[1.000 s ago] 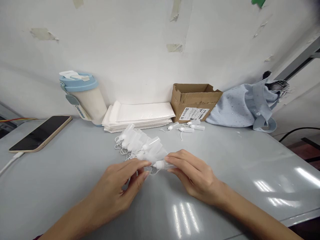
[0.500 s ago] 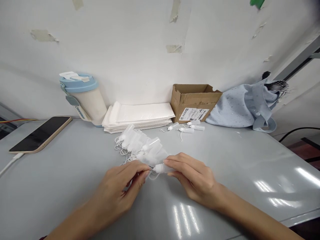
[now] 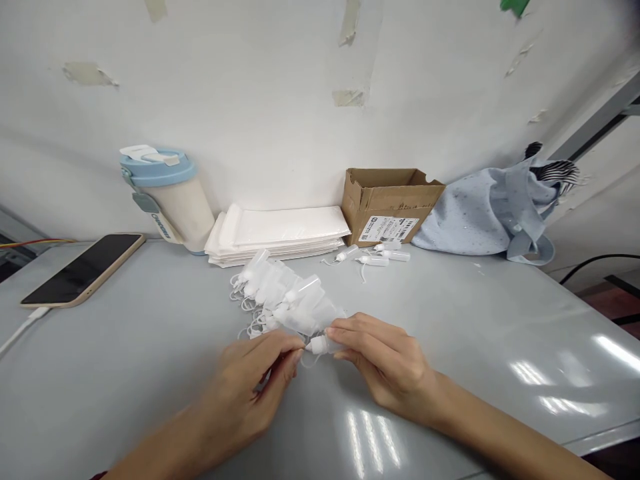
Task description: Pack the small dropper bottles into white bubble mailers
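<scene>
My right hand (image 3: 380, 357) grips a small translucent dropper bottle (image 3: 319, 345), lying sideways with its white nozzle pointing left. Most of the bottle's body is hidden behind the fingers. Thumb and forefinger of my left hand (image 3: 260, 380) are pinched together at the nozzle's tip; what sits between them is too small to make out. A thin white strap loops below the nozzle. Just behind both hands lies a pile of similar dropper bottles (image 3: 303, 290), many with curly white straps on their left side.
Several more small bottles (image 3: 375, 261) lie before an open cardboard box (image 3: 395, 207). Left of the box is a stack of white packets (image 3: 287, 227). A tumbler (image 3: 183, 207) and a charging phone (image 3: 83, 270) stand farther left. A blue fabric bag (image 3: 470, 213) rests against the wall at right.
Both hands and the held bottle have shifted slightly down toward me. The left hand still pinches at the nozzle tip, and the right hand keeps its hold.
</scene>
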{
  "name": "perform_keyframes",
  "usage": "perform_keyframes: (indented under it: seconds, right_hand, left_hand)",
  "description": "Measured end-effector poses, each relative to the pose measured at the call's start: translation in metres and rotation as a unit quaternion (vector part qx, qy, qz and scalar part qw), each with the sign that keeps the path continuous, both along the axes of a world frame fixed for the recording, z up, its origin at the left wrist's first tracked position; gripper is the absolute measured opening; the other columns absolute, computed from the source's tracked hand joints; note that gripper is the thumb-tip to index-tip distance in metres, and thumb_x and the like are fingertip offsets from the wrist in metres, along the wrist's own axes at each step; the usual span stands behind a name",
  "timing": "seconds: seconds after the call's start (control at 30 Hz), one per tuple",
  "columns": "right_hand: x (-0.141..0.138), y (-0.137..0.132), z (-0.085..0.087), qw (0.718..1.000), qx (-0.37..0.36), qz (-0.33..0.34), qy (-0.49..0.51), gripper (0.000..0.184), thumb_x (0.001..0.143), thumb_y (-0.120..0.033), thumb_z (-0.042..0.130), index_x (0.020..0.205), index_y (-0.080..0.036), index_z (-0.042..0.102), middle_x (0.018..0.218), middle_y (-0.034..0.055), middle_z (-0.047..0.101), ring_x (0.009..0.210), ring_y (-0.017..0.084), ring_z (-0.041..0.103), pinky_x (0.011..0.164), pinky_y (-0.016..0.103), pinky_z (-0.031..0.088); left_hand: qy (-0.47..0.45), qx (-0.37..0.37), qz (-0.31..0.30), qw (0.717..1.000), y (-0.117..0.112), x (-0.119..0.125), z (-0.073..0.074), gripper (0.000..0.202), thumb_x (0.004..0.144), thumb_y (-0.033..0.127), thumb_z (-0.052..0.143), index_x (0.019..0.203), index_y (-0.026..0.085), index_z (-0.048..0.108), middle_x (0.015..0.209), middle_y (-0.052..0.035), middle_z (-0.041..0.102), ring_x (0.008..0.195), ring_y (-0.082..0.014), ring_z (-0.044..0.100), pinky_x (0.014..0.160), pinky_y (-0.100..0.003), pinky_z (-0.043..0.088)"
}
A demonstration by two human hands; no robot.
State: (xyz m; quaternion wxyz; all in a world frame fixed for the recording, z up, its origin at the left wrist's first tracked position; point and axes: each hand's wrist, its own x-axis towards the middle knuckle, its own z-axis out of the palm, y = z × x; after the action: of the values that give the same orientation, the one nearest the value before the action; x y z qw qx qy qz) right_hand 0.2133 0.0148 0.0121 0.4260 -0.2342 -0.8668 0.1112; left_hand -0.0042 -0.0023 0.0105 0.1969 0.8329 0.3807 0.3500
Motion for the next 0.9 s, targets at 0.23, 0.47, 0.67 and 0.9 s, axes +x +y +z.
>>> perform_keyframes:
  seconds: [0.23,0.47,0.67,0.9]
  right_hand:
    - [0.000,0.000,0.001,1.000,-0.002,0.008,0.001,0.030,0.086,-0.001,0.051,0.114,-0.009,0.056,0.096,0.0140,0.068,0.084,0.019,0.064,0.068,0.031,0.057]
    - [0.005,-0.002,0.012,1.000,0.013,-0.019,-0.010,0.033,0.088,-0.007,0.055,0.120,-0.013,0.054,0.099,0.0109,0.068,0.089,0.018,0.065,0.076,0.032,0.058]
    - [0.005,-0.001,0.010,1.000,0.009,-0.017,-0.001,0.032,0.087,-0.006,0.055,0.118,-0.012,0.055,0.099,0.0115,0.068,0.090,0.018,0.065,0.077,0.032,0.058]
    - [0.003,-0.001,0.008,1.000,0.001,-0.002,-0.007,0.032,0.089,-0.006,0.050,0.120,-0.013,0.053,0.099,0.0113,0.068,0.084,0.016,0.064,0.070,0.029,0.057]
  left_hand:
    - [0.013,0.027,0.012,0.999,-0.001,0.002,0.006,0.015,0.090,0.012,0.046,0.093,0.023,0.056,0.064,0.0058,0.057,0.049,-0.0078,0.051,0.049,-0.018,0.040]
    - [-0.012,0.017,0.048,0.999,-0.001,-0.001,0.020,0.019,0.087,0.016,0.054,0.105,0.023,0.055,0.064,0.0077,0.064,0.051,-0.0069,0.059,0.050,-0.014,0.046]
    - [-0.028,0.008,0.048,0.998,0.000,-0.003,0.018,0.010,0.089,0.016,0.053,0.092,0.023,0.060,0.065,0.0063,0.063,0.054,-0.0080,0.058,0.052,-0.017,0.045]
    - [0.003,0.010,0.027,1.000,0.001,-0.002,0.016,0.011,0.089,0.014,0.051,0.091,0.021,0.059,0.066,0.0063,0.062,0.053,-0.0067,0.055,0.051,-0.015,0.043]
